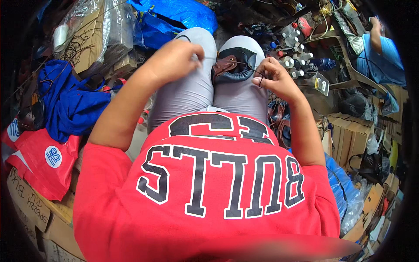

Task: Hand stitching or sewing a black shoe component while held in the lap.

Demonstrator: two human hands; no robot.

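On my grey-clad thighs rests a dark navy shoe upper [239,78] with a gathered, stitched rim. Its brown leather piece [225,65] has an eyelet hole and lies at the opening. To its left, my left hand [181,59] is closed with the fingers curled and slightly blurred. A thin thread [210,58] stretches from it toward the brown piece. Close against the right side of the shoe upper, my right hand [276,77] pinches a dark cord [261,80] between thumb and fingers. What the left fingertips grip is partly hidden.
Several plastic bottles [293,52] stand beyond my right knee, near a metal frame [342,48]. Another person in blue [384,61] is at the far right. Left lie a blue cloth [74,105], a red bag [46,163] and cardboard boxes [32,205]; stacked cardboard [349,135] stands right.
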